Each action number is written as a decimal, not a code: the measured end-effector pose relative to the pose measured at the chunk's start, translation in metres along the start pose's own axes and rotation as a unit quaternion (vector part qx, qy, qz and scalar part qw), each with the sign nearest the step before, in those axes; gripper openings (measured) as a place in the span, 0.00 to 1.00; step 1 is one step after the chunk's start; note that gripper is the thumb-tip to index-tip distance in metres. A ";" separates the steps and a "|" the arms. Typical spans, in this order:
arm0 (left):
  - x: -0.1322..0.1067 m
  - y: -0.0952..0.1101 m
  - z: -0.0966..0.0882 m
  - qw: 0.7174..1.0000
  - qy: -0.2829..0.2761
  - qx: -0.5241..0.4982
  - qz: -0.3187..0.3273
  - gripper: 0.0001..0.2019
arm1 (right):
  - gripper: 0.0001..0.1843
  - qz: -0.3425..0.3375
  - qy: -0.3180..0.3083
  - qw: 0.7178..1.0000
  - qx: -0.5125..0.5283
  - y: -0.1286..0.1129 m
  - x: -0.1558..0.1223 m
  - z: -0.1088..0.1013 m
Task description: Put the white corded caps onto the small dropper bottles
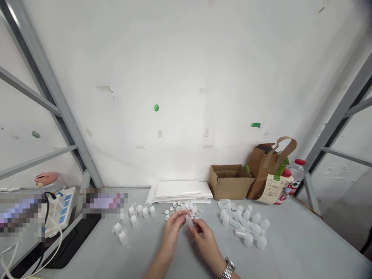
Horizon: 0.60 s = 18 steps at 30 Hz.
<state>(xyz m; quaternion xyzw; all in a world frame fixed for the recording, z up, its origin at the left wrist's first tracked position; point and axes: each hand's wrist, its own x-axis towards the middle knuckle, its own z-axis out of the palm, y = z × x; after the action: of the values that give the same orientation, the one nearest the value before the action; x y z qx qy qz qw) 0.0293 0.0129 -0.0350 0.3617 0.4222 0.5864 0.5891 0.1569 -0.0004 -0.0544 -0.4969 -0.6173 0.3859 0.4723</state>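
Note:
My left hand (173, 228) and my right hand (204, 239) meet above the grey table (186, 263). Between their fingers is a small translucent plastic bottle (189, 223), gripped by my right fingers along its body. My left fingertips pinch its upper end, where a cap may sit; it is too small to tell. Just beyond my hands lies a heap of white plastic caps (181, 206). Several white bottles with looped caps (130, 221) stand to the left, and many loose white bottles (244, 224) lie to the right.
A stack of white padded envelopes (180, 192) lies against the white wall. To its right are an open cardboard box (229, 182), a brown paper bag (269, 166) and a plastic drink bottle (296, 176). A power strip (59, 211) with cables sits at the left, beside blurred patches.

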 end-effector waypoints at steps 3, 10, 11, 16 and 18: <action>-0.003 0.004 0.003 0.999 -0.006 -0.022 -0.023 0.12 | 0.14 -0.021 0.003 1.000 -0.016 0.001 0.000 -0.001; -0.007 0.013 0.008 0.995 -0.055 -0.060 -0.061 0.11 | 0.13 -0.060 0.014 0.997 -0.047 0.001 -0.002 -0.002; -0.007 0.012 0.007 0.994 -0.059 -0.067 -0.066 0.11 | 0.13 -0.067 0.018 0.996 -0.050 0.001 -0.003 -0.002; -0.006 0.006 0.004 0.989 -0.062 -0.105 -0.085 0.12 | 0.15 -0.073 0.044 0.995 -0.045 0.000 -0.004 0.000; -0.006 0.005 0.004 0.988 -0.066 -0.109 -0.086 0.12 | 0.16 -0.067 0.049 0.996 -0.042 0.001 -0.005 0.001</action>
<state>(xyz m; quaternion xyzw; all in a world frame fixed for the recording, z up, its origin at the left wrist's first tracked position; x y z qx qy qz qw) 0.0311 0.0071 -0.0286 0.2955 0.3450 0.5507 0.7003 0.1563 -0.0047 -0.0564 -0.4921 -0.6410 0.3020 0.5057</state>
